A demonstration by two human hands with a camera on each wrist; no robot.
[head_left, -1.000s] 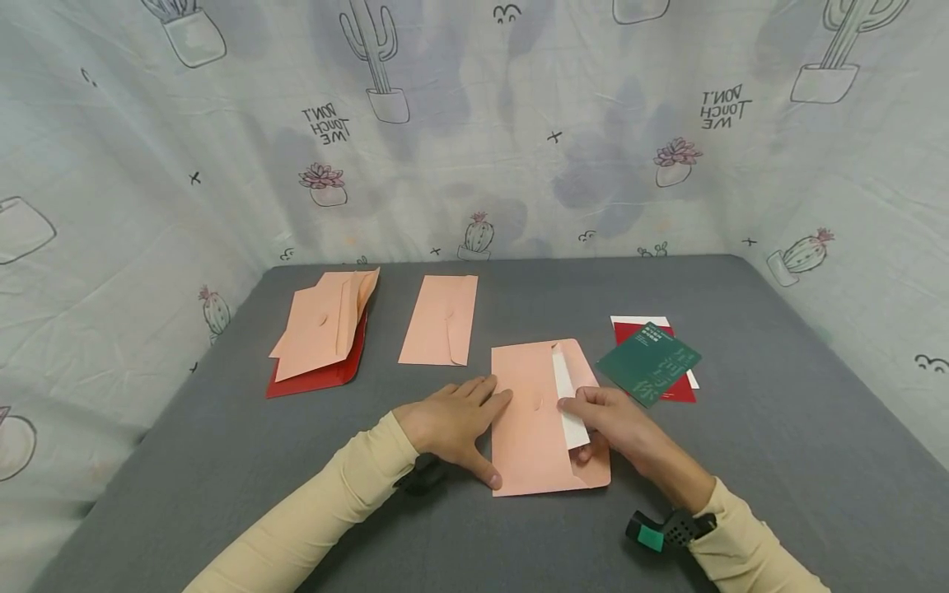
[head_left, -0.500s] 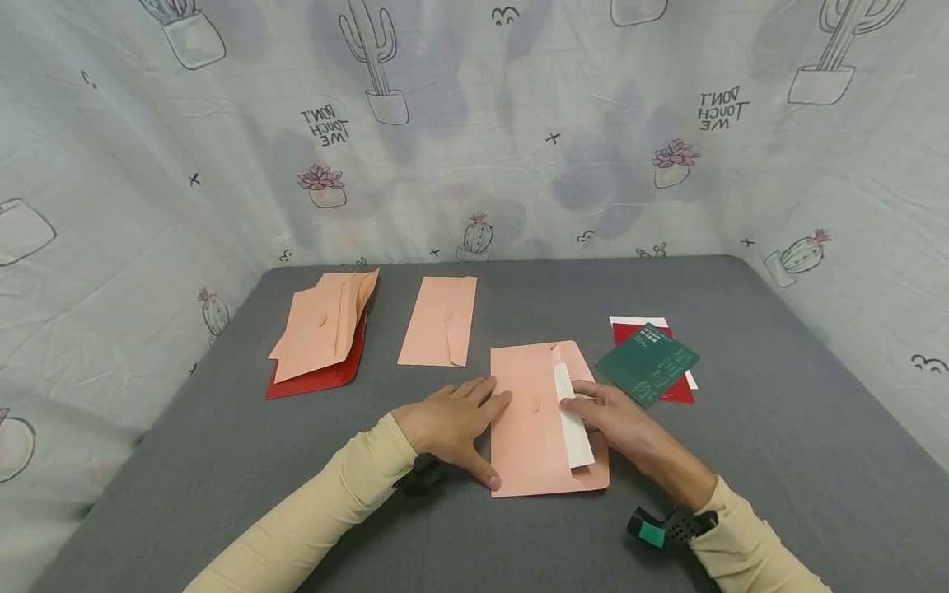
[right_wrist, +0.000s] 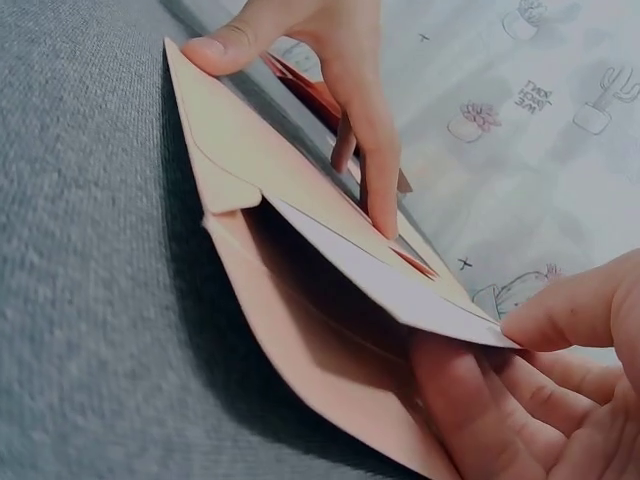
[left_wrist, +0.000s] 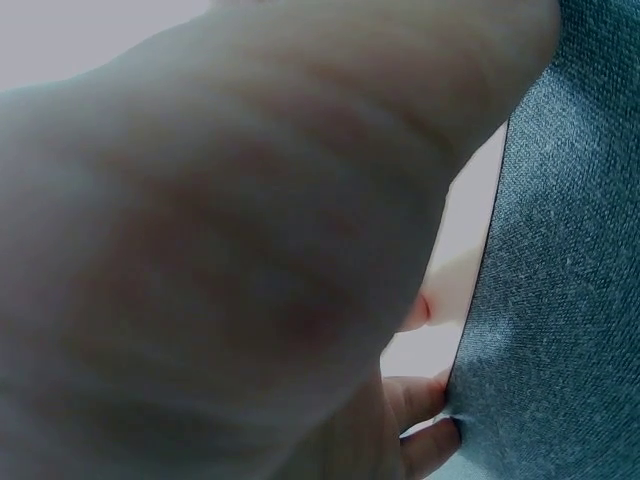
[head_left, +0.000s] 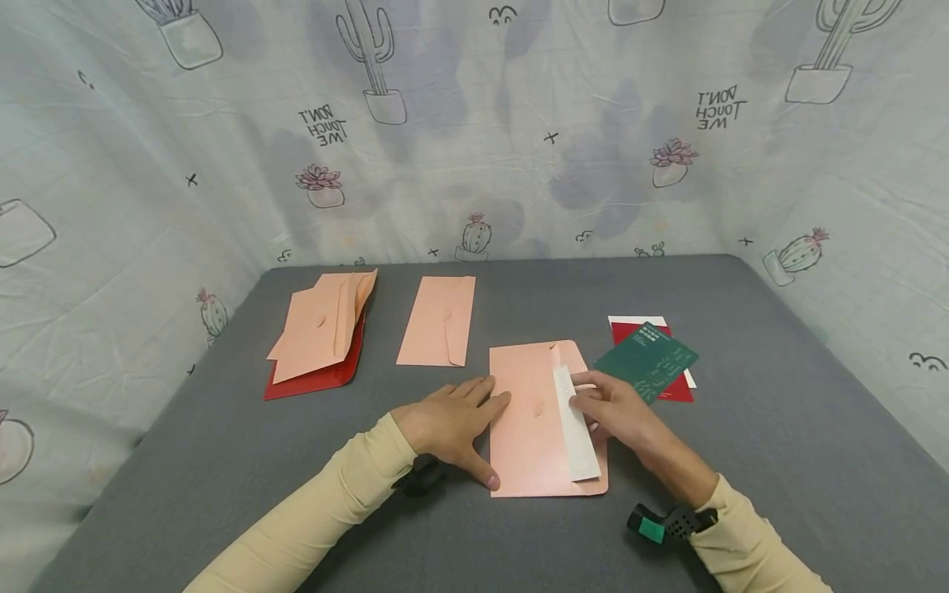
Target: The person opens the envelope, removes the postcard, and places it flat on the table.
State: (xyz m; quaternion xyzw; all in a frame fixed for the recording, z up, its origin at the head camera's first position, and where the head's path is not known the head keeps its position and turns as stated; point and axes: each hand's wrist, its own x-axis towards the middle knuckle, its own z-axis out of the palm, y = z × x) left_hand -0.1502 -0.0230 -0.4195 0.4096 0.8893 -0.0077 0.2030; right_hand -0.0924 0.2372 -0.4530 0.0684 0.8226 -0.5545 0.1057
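A peach envelope (head_left: pixel 519 436) lies at the middle of the table, its flap unfolded to the right. My left hand (head_left: pixel 448 424) rests on its left edge with spread fingers. A white card (head_left: pixel 577 436) sticks partly out of the envelope's mouth. My right hand (head_left: pixel 617 413) pinches that card by its right edge. In the right wrist view, the thumb (right_wrist: pixel 575 310) lies on top of the card and the fingers lie beneath it, over the inside of the flap. The part of the card inside the envelope is hidden. The left wrist view shows mostly blurred palm.
Another peach envelope (head_left: pixel 437 321) lies farther back. At the left, several peach envelopes (head_left: pixel 315 333) are stacked over a red one (head_left: pixel 315 384). At the right, a green card (head_left: pixel 647 361) overlaps a red card (head_left: pixel 678 390) and a white one (head_left: pixel 636 319). A patterned curtain (head_left: pixel 474 140) surrounds the table.
The white card has slid toward the near edge of the envelope, and its near end reaches lower. My right fingers have shifted slightly right; the left hand stays in place.
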